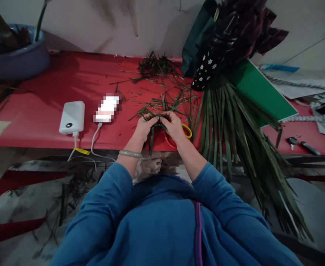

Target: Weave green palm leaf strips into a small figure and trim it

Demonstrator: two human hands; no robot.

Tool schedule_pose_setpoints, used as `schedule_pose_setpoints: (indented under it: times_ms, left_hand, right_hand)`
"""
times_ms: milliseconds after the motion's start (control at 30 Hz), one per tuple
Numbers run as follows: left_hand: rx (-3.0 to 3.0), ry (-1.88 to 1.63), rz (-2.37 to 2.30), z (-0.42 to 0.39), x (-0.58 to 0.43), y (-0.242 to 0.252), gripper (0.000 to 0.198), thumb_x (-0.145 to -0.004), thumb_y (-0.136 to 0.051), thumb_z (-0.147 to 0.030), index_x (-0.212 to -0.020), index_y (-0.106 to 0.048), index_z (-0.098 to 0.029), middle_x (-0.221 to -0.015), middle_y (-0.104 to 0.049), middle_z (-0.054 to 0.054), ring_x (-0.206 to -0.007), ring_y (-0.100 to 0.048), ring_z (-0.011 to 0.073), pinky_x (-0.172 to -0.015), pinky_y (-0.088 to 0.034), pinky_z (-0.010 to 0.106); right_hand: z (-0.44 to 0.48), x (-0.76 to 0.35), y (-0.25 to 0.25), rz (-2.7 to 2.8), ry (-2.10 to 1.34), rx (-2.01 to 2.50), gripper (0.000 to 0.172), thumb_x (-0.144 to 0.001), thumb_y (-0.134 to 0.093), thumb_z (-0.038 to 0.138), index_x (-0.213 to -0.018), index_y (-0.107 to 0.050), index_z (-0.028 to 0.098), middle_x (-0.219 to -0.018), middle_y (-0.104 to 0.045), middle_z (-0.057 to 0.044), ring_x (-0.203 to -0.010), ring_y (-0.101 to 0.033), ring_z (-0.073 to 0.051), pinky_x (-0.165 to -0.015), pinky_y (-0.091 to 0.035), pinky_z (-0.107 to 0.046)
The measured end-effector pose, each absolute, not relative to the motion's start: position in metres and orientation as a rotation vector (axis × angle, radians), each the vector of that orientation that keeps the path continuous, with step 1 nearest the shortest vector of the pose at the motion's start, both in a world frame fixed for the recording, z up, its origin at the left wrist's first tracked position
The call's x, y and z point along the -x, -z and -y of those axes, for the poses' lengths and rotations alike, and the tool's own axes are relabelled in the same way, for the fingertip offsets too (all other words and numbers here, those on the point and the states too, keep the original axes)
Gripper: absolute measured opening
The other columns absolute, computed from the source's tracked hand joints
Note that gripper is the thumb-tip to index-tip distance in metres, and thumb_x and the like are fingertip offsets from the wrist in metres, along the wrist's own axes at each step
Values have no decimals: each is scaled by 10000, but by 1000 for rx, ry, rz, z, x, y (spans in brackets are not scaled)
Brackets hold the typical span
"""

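My left hand (145, 125) and my right hand (173, 123) meet over the front edge of the red table (40, 122). Both pinch the same bundle of thin green leaf strips (157, 127), which hangs down between them past the table edge. A pale bangle (129, 153) sits on my left wrist. Scissors with red and yellow handles (187, 131) lie just under and to the right of my right hand. Loose leaf strips (168, 101) are scattered on the table beyond my hands.
A large bunch of long green palm leaves (234, 140) drapes over the table edge at right. A white power bank (72, 117) and a phone (106, 108) lie at left with cables. A blue basin (15, 59) stands far left. Green card (262, 92), pen and key lie right.
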State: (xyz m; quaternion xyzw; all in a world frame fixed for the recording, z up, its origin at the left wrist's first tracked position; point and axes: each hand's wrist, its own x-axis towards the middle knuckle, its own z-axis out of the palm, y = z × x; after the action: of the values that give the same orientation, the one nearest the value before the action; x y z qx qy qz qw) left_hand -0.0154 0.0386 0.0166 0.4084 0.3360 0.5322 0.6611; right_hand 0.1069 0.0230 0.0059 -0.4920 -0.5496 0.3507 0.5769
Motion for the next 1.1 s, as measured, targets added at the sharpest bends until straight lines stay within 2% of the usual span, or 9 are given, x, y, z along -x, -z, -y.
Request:
schedule_pose_setpoints:
  times_ms: [467, 1100]
  left_hand:
    - [-920, -1219, -718, -40, 13, -16, 170, -546, -678, -185, -701, -616, -151, -663, -633, -26, -602, -556, 59, -648, -438, 197]
    - [-915, -1173, -730, -38, 13, -17, 166, -541, -687, -216, -655, -594, -140, -616, -611, -33, -560, -531, 53, -617, -422, 198]
  right_hand:
    - [-19, -108, -12, 1345, -672, 1257, 197, -703, -550, 331, -803, -587, 166, -756, -625, -6, -719, -563, -135, -703, -448, -283]
    - [-17, -106, -17, 1333, -692, 1301, 176, -687, -545, 328, -742, -577, 164, -691, -614, 11, -655, -543, -119, -635, -434, -256]
